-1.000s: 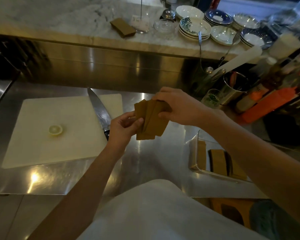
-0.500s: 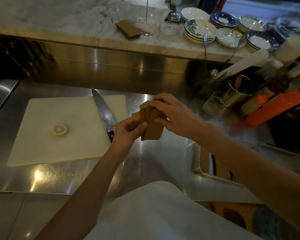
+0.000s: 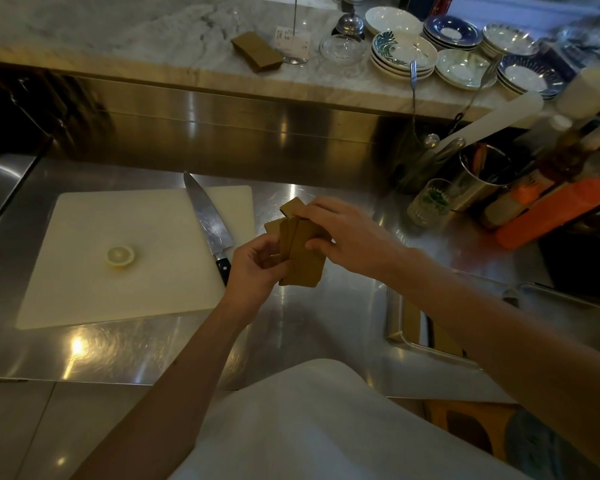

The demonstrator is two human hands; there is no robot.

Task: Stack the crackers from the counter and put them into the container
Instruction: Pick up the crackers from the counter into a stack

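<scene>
Several thin brown crackers (image 3: 303,258) are fanned unevenly between both hands above the steel counter. My left hand (image 3: 255,268) grips their lower left edge from below. My right hand (image 3: 340,233) closes over their upper right side, fingers curled on top. A clear rectangular container (image 3: 397,327) sits at the counter's lower right, with brown crackers standing inside; my right forearm hides most of it. Another stack of crackers (image 3: 256,51) lies on the marble ledge at the back.
A white cutting board (image 3: 118,271) lies left with a lemon half (image 3: 120,255) and a chef's knife (image 3: 208,223), blade pointing away. Stacked plates (image 3: 402,53), a glass (image 3: 430,202), a metal utensil cup (image 3: 482,178) and orange bottles (image 3: 555,213) crowd the right.
The crackers have been drawn closer together, from a wide fan to a tighter bunch, with one sticking up at the top. Both hands stayed over the counter by the knife handle.
</scene>
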